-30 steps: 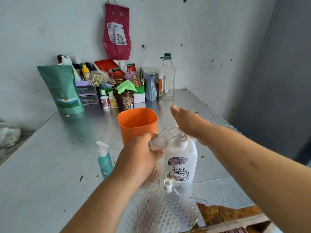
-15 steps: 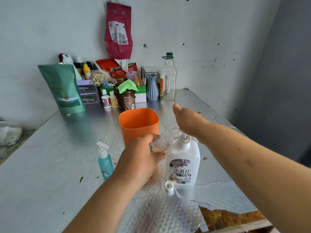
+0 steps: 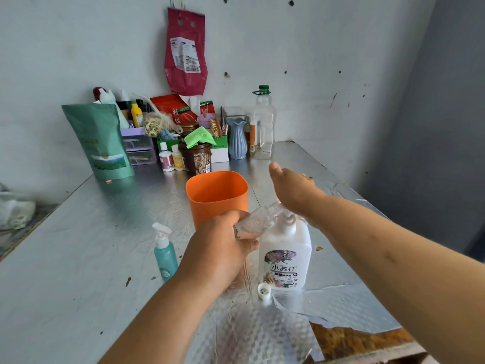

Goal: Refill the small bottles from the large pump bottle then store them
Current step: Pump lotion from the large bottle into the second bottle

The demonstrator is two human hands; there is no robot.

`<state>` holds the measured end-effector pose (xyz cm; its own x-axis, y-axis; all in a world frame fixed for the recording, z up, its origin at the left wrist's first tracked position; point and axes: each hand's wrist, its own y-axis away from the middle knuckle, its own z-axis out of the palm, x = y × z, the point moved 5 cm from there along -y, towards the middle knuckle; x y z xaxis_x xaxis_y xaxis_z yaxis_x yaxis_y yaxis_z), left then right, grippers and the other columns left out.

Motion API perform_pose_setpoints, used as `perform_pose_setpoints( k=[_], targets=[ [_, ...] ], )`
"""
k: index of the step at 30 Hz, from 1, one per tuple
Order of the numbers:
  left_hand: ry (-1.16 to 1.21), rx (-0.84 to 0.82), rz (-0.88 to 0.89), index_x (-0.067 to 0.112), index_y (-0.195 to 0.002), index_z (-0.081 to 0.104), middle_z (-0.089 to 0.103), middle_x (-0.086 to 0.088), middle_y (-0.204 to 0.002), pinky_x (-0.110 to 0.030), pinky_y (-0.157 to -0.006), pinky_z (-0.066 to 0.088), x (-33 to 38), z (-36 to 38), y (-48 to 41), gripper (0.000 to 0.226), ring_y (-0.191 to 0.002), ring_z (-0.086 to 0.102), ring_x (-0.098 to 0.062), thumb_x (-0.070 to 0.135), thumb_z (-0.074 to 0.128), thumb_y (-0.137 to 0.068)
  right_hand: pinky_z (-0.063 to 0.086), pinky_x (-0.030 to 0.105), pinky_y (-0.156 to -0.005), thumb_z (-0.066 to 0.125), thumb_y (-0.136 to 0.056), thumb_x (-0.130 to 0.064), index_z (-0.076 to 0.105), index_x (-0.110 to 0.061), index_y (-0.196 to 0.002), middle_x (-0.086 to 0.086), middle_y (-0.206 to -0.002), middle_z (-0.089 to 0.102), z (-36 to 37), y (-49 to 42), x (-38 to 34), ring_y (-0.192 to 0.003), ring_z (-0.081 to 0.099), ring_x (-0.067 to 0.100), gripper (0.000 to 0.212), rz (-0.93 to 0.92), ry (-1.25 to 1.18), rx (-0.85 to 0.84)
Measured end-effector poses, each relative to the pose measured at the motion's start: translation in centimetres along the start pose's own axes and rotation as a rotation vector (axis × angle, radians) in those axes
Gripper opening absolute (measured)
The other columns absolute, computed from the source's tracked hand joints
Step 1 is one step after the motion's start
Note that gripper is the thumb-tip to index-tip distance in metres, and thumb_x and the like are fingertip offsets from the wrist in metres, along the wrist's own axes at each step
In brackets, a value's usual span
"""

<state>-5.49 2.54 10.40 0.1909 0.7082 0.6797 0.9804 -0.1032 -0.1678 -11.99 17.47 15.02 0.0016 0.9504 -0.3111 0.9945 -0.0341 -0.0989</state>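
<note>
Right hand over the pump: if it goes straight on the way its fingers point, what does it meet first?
The right hand points to the back of the table; it would probably reach the blue vase first, though depth is unclear.

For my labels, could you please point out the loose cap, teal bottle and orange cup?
loose cap [image 3: 264, 291]: head view, rim.
teal bottle [image 3: 165, 258]: head view, body.
orange cup [image 3: 210, 208]: head view, front wall.
</note>
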Motion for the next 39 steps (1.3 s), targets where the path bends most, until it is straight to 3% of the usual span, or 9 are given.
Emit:
perform_pose_setpoints(
  k=[4, 8, 15, 19, 22, 25, 31, 37, 39],
  targets=[
    [0.002, -0.001, 0.013, 0.036, -0.122, 0.061, 0.068, 0.017, -0.114, -0.03, -0.088, 0.052, 0.3, -0.2, 0.1, 0.039, -0.102, 0.063, -0.01, 0.034, 0.073, -0.085, 0.03, 0.049, -0.107, 0.023, -0.095, 0.0, 0.03, -0.013, -0.127, 0.005, -0.075, 0.034, -0.4, 0.1, -0.2, -0.091, 0.031, 0.023, 0.035, -0.014, -0.016, -0.001],
    [0.023, -0.006, 0.011, 0.036, -0.121, 0.062, 0.068, 0.018, -0.109, -0.031, -0.087, 0.052, 0.2, -0.1, 0.0, 0.038, -0.099, 0.063, -0.009, 0.034, 0.073, -0.085, 0.029, 0.039, -0.084, 0.025, -0.094, 0.002, 0.027, -0.008, -0.135, 0.002, -0.07, 0.03, 0.2, -0.1, -0.1, -0.088, 0.034, 0.022, 0.042, 0.026, -0.087, -0.021],
    [0.043, -0.016, -0.001, 0.039, -0.116, 0.064, 0.07, 0.017, -0.103, -0.033, -0.086, 0.053, -0.4, 0.4, -0.2, 0.034, -0.096, 0.065, -0.009, 0.032, 0.074, -0.084, 0.024, 0.051, -0.112, 0.024, -0.091, 0.004, 0.026, -0.008, -0.137, -0.001, -0.069, 0.022, 1.3, -0.6, 0.3, -0.093, 0.041, 0.027, 0.048, 0.042, -0.091, -0.017],
    [0.055, -0.029, -0.023, 0.037, -0.118, 0.064, 0.07, 0.015, -0.105, -0.035, -0.087, 0.054, -0.6, 0.7, -0.1, 0.035, -0.097, 0.066, -0.011, 0.03, 0.074, -0.085, 0.024, 0.051, -0.113, 0.025, -0.092, 0.003, 0.027, -0.009, -0.136, 0.004, -0.08, 0.032, 1.6, -0.3, 0.4, -0.102, 0.046, 0.03, 0.046, 0.077, -0.18, 0.007],
    [0.058, -0.024, -0.017, 0.038, -0.115, 0.065, 0.071, 0.016, -0.102, -0.035, -0.086, 0.054, -0.5, 0.5, 0.0, 0.033, -0.095, 0.066, -0.011, 0.031, 0.074, -0.084, 0.023, 0.048, -0.112, 0.02, -0.098, -0.004, 0.034, -0.016, -0.115, 0.003, -0.077, 0.039, 0.9, 0.2, 0.5, -0.098, 0.041, 0.027, 0.026, 0.116, -0.307, -0.012],
    [0.054, -0.022, -0.006, 0.038, -0.117, 0.064, 0.07, 0.017, -0.104, -0.033, -0.086, 0.053, -0.2, 0.1, 0.0, 0.034, -0.096, 0.065, -0.01, 0.032, 0.074, -0.084, 0.028, 0.05, -0.112, 0.015, -0.103, -0.022, 0.042, -0.006, -0.129, 0.021, -0.12, 0.055, 0.4, 0.4, 0.2, -0.119, 0.047, 0.038, 0.041, 0.08, -0.364, -0.031],
    [0.053, -0.029, 0.015, 0.037, -0.115, 0.064, 0.068, 0.018, -0.107, -0.03, -0.086, 0.052, 0.3, -0.3, 0.0, 0.032, -0.098, 0.063, -0.008, 0.032, 0.074, -0.085, 0.03, 0.045, -0.109, 0.017, -0.101, -0.042, 0.044, -0.011, -0.138, 0.015, -0.14, 0.046, -0.2, 0.3, 1.0, -0.13, 0.041, 0.033, 0.055, 0.099, -0.472, -0.078],
    [0.06, -0.026, 0.006, 0.038, -0.116, 0.064, 0.069, 0.017, -0.104, -0.034, -0.086, 0.054, 0.2, 0.0, 0.0, 0.033, -0.096, 0.064, -0.009, 0.033, 0.073, -0.085, 0.031, 0.048, -0.109, 0.022, -0.1, -0.01, 0.042, -0.015, -0.092, 0.015, -0.089, 0.05, -0.3, 0.5, 1.0, -0.096, 0.042, 0.029, 0.023, 0.085, -0.103, -0.039],
    [0.06, -0.02, 0.006, 0.038, -0.115, 0.064, 0.07, 0.017, -0.102, -0.035, -0.086, 0.054, 0.1, 0.0, 0.0, 0.033, -0.095, 0.064, -0.009, 0.033, 0.074, -0.085, 0.026, 0.05, -0.112, 0.026, -0.094, 0.0, 0.042, -0.014, -0.118, 0.015, -0.102, 0.05, -0.2, 0.3, 0.8, -0.108, 0.046, 0.033, 0.033, 0.089, -0.04, -0.028]
  ],
)
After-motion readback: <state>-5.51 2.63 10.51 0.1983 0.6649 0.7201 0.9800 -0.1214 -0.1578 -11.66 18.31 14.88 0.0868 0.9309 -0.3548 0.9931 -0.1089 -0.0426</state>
